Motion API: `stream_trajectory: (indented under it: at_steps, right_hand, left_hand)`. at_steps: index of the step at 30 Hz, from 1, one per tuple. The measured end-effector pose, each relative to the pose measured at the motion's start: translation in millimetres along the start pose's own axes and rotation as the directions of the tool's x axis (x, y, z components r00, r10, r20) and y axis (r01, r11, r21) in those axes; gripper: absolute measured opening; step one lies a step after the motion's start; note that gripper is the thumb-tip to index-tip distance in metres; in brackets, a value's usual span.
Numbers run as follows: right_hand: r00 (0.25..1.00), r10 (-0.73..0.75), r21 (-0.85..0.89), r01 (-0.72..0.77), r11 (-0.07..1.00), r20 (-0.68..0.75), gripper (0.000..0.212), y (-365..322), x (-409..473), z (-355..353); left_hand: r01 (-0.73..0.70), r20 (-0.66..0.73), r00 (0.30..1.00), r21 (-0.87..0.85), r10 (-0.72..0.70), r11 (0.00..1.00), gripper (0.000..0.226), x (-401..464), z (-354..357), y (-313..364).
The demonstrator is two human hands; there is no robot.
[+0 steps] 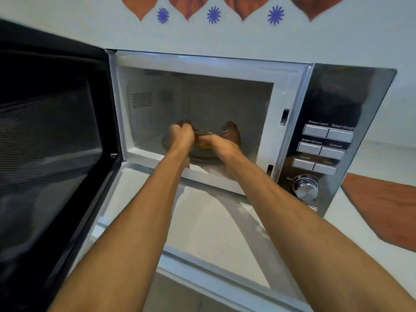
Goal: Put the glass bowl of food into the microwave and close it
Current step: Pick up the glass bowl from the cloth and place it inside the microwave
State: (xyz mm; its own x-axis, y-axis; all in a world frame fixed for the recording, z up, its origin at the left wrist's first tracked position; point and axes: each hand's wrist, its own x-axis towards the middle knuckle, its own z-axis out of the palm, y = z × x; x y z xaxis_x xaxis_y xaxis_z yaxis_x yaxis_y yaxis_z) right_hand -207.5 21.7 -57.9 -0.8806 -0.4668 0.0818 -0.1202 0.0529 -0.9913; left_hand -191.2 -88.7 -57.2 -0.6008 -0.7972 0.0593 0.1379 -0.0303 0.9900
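The microwave (292, 82) stands open in front of me, its black door (51, 143) swung wide to the left. Both my arms reach into the cavity. My left hand (181, 136) and my right hand (221, 144) grip the two sides of the glass bowl of food (202, 140), which is low over the glass turntable (200, 157). Only a strip of the bowl's rim and some orange-yellow food show between the hands. The shiny back wall reflects my fingers. Whether the bowl rests on the turntable I cannot tell.
The silver control panel (324, 149) with buttons and a round knob (305, 188) is to the right of the cavity. The microwave sits on a white counter (209, 224). A brown patch (382, 206) lies at the right. The wall behind has brown and blue decorations.
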Motion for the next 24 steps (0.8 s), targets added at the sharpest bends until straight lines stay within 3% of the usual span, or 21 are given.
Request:
stream_trajectory:
  at_steps: [4, 9, 17, 24]
  right_hand:
    - [0.984, 0.058, -0.075, -0.071, 0.995, -0.166, 0.059, 0.0, 20.3, 16.4]
    - [0.988, 0.111, -0.064, -0.119, 0.991, -0.111, 0.054, 4.9, 32.4, 17.2]
    - [0.975, -0.007, -0.251, -0.049, 0.967, -0.221, 0.085, 4.1, 48.5, 21.4]
    - [0.983, -0.034, -0.232, -0.009, 0.973, -0.181, 0.095, 7.9, 61.9, 17.3]
  left_hand:
    - [0.014, 0.001, 1.000, 0.024, -0.014, 1.000, 0.025, 5.6, 1.2, -3.6]
    - [0.070, 0.020, 0.997, -0.032, -0.070, 0.997, 0.029, 7.1, -0.5, -11.1]
    - [0.057, 0.041, 0.998, 0.009, -0.057, 0.998, 0.033, 23.2, 1.3, -5.8]
    - [0.069, 0.065, 0.995, 0.030, -0.071, 0.997, 0.028, 35.2, 6.1, -1.2]
